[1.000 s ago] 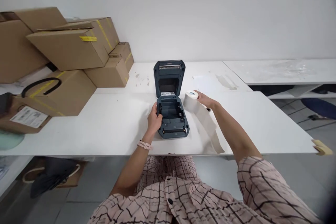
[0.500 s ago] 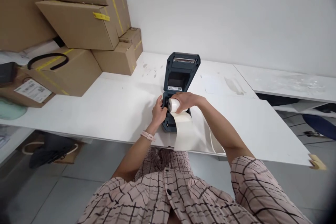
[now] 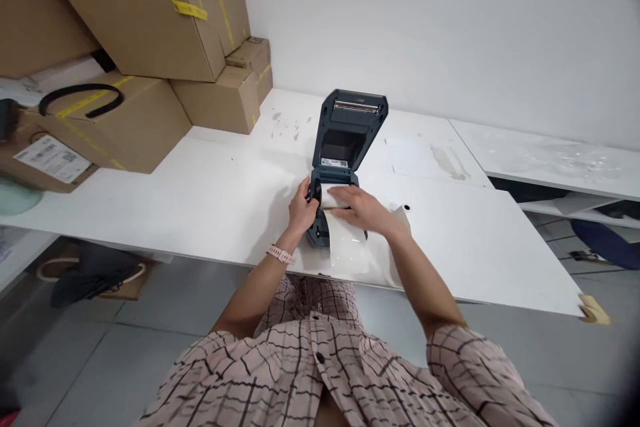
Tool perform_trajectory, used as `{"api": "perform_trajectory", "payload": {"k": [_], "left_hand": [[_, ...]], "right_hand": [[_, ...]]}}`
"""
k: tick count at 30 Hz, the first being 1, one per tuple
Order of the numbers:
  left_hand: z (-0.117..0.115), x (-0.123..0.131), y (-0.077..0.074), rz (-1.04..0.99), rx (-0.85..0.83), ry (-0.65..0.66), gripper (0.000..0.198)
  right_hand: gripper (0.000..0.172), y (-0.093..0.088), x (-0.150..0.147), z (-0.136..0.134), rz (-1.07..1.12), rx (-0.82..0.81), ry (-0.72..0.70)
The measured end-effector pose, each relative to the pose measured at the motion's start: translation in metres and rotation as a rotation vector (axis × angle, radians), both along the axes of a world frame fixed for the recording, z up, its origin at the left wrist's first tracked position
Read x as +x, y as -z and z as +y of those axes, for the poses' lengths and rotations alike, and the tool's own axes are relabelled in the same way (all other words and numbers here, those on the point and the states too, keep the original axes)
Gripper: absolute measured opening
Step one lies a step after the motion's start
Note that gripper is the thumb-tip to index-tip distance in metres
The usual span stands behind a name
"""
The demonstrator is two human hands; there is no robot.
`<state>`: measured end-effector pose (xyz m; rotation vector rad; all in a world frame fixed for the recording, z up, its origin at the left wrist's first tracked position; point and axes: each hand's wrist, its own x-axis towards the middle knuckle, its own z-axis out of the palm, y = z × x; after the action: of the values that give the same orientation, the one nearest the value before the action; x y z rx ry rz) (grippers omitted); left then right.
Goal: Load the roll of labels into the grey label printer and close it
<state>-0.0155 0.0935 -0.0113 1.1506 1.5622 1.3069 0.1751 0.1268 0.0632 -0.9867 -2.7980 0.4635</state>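
L hand [image 3: 301, 211] pinches printer [image 3: 345, 137] at left; R hand [image 3: 367, 211], fingers spread, over roll [image 3: 327, 201] w/o grip; may jam if crooked.

Over there, a dark slate-blue label printer [image 3: 354, 121], white label roll [image 3: 328, 199], white bench [image 3: 450, 240]; toward its left end, brown cartons [image 3: 140, 27] with yellow tape [image 3: 190, 10]; pink shirt [image 3: 270, 380], black-checked.
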Motion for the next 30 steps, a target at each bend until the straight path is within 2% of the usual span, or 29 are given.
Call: {"api": "perform_trajectory", "payload": {"k": [4,7,11,15,23,30], "left_hand": [[0.004,0.002,0.006,-0.093,0.085,0.011,0.073],[0.004,0.003,0.005,-0.195,0.097,0.034,0.072],[0.0,0.002,-0.001,-0.204,0.097,0.059,0.071],[-0.002,0.002,-0.004,-0.164,0.111,0.087,0.071],[0.0,0.0,0.003,-0.206,0.079,0.093,0.071],[-0.001,-0.003,0.007,-0.209,0.105,0.106,0.069]], "right_hand": [[0.051,0.023,0.015,-0.059,0.108,0.045,0.091],[0.051,0.037,0.006,-0.081,0.116,0.132,0.164],[0.05,0.046,-0.005,-0.085,0.142,0.169,0.201],[0.052,0.048,-0.004,-0.085,0.15,0.181,0.185],[0.045,0.06,0.0,-0.101,0.194,0.302,0.262],[0.042,0.073,-0.001,-0.104,0.276,0.458,0.264]]}}
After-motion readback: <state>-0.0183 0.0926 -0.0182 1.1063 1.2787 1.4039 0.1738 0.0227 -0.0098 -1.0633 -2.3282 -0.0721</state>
